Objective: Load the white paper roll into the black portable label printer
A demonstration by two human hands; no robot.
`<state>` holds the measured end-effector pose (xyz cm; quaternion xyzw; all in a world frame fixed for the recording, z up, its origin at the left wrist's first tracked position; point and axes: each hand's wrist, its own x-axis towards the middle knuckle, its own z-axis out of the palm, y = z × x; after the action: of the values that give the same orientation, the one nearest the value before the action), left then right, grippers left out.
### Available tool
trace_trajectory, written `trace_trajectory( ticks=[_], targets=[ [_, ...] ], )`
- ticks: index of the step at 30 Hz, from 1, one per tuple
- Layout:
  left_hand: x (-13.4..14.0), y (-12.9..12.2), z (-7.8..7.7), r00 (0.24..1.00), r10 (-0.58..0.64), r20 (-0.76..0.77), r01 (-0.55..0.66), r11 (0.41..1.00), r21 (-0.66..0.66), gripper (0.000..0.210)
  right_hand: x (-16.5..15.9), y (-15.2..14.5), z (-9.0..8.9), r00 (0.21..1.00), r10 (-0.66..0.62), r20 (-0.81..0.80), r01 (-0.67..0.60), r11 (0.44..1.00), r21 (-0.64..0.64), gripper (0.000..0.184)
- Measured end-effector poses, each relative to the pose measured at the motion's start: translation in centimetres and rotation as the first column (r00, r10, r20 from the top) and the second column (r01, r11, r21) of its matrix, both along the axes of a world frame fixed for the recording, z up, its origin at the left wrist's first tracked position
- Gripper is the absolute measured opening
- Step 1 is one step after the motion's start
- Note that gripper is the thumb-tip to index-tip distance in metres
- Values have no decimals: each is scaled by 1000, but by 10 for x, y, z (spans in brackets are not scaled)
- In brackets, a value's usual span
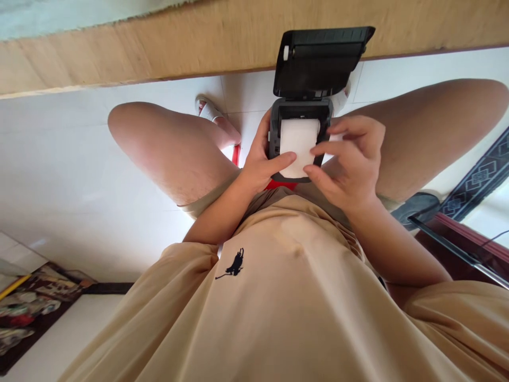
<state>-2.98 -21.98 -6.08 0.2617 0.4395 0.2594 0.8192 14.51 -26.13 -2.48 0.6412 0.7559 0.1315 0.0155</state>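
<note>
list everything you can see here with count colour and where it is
printer: 1, black, held over the lap at centre, its lid swung open away from the person
paper roll: 1, white, sitting in the printer's open bay
sandal: 1, white strap, on the floor between the knees
floor: 1, white tiles, under the legs
wooden edge: 1, tan, across the top
patterned strip: 1, dark, right edge
printed sheet: 1, multicoloured, lower left corner
shirt: 1, beige with a small black logo, bottom
legs: 2, bare, spread left and right
hands: left hand gripping the printer's side, thumb on the roll; right hand fingertips on the roll
</note>
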Motion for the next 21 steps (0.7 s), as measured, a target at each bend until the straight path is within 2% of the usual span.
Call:
trace_trajectory(
  ticks=[2, 6, 10, 12, 15, 18, 21],
  targets=[
    [1, 0, 4, 1000, -15, -6, 15, 1000, 19, 115, 3, 0, 2, 998, -43, 51, 40, 998, 45, 73],
    [2, 1, 3, 1000, -11, -25, 11, 999, 30, 115, 5, -3, -2, 999, -1, 44, 3, 1000, -30, 81],
    [5, 4, -5, 999, -20, -40, 21, 999, 30, 131, 5, 5, -11, 982, -94, -162, 81, 993, -85, 93],
    [5, 5, -8, 999, -34, -37, 36, 999, 38, 137, 2, 19, -9, 952, -155, -266, 113, 979, -167, 93],
    [4, 5, -11, 998, -57, -36, 59, 996, 62, 135, -3, 38, 0, 914, -167, -370, 62, 958, -280, 96],
    [2, 2, -11, 996, -83, -35, 86, 992, 92, 133, -4, 44, 4, 909, -122, -398, 33, 974, -222, 98],
    [-2, 0, -9, 993, -114, -33, 117, 986, 116, 128, -2, 39, 3, 949, -73, -307, 48, 995, -88, 81]
  ],
)
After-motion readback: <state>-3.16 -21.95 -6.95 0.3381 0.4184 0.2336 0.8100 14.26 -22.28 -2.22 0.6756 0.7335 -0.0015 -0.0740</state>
